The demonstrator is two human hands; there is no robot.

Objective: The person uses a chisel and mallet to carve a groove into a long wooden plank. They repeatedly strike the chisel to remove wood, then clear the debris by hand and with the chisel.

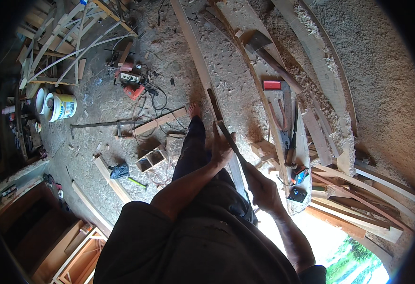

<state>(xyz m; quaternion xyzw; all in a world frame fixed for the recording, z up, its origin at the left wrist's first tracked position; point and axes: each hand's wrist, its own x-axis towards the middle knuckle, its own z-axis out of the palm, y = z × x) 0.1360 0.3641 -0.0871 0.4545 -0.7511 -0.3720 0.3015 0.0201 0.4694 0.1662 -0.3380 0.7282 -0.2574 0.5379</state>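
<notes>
A long wooden beam (pixel 199 57) runs from the top of the view down toward my body. A dark rectangular slot (pixel 214 103) is cut in it. My left hand (pixel 223 149) is closed around the beam just below this slot. In my right hand (pixel 264 191) is a long, narrow, dark flat tool, which looks like a file (pixel 233 143). It slants across the beam, with its far end by the slot's near edge and close to my left fingers. My right fist hides the tool's handle.
On the right, a workbench plank holds an adze-like tool (pixel 273 64), a red box (pixel 272 85), pliers (pixel 277 115) and shavings. Boards (pixel 359 199) are stacked at lower right. Left lie a red power tool (pixel 134 92), cords, a wooden frame (pixel 151 159) and white buckets (pixel 64 107).
</notes>
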